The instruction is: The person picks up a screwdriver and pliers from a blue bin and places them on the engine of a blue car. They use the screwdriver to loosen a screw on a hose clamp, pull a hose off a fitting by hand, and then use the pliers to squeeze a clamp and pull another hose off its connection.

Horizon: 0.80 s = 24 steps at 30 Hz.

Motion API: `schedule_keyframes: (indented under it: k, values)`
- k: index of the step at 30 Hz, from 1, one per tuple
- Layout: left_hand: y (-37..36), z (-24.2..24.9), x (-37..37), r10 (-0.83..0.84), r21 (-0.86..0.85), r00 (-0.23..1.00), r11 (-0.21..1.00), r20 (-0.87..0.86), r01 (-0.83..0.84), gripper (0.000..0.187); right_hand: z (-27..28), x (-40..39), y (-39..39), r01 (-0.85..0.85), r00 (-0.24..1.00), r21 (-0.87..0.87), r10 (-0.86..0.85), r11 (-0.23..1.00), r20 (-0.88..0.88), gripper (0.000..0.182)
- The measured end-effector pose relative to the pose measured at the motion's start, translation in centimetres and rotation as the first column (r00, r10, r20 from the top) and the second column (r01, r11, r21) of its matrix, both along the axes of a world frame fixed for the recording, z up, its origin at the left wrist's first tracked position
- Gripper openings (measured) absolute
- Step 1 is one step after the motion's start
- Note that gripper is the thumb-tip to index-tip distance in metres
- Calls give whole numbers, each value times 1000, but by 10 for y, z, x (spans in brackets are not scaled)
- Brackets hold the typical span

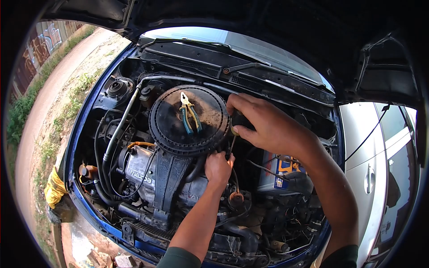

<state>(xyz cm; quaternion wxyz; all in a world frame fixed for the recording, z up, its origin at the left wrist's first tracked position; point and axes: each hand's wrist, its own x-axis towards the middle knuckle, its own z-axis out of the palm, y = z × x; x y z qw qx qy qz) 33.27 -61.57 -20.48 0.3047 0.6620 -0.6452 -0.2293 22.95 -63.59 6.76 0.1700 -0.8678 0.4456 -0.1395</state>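
My right hand [252,118] is wrapped round the dark handle of a screwdriver [233,142], just right of the round black air filter housing [163,120]. The screwdriver's thin shaft points down towards my left hand [218,168]. The fingers of that hand are closed low beside the housing, next to an orange piece [231,161]; what they pinch is hidden. On the housing lid lie pliers [190,114] with teal and yellow handles, jaws pointing away from me.
Below the housing is the engine's metal cover [140,169], marked "mazda". A battery [270,176] sits to the right. The raised hood [268,27] hangs overhead. A silver car [364,156] stands close on the right, and a yellow cloth [54,187] lies at the left.
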Motion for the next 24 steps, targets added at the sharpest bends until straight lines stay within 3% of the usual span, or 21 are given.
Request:
schedule_keyframes:
  k: [4,6,9,13,16,18,22,24]
  values:
    - [-2,-6,1,-44,20,999,999,17,44,37,6,16,0,-39,996,50,43,998,-77,35]
    - [-1,-4,0,-44,11,999,999,31,44,37,7,24,0,-39,989,15,41,999,-141,38]
    - [-2,-4,0,-51,12,997,999,59,50,37,4,25,-5,-55,988,-21,51,998,-143,48]
    - [-2,-10,-1,-47,-26,997,999,64,48,36,-1,15,-8,-73,992,-130,59,989,-114,49]
    - [-2,-9,-1,-42,-19,996,999,74,43,36,2,9,-5,69,987,-33,-73,997,-141,44]
    - [-2,-7,-1,-42,-10,996,999,73,43,36,-6,6,-3,71,993,-174,-86,982,-79,43]
    - [-1,-5,-2,-14,-41,993,999,115,19,34,-5,11,0,151,979,-163,-171,975,-113,41]
    - [-1,-7,-3,-13,-35,993,999,117,17,34,-11,14,-3,183,947,-358,-262,916,-186,40]
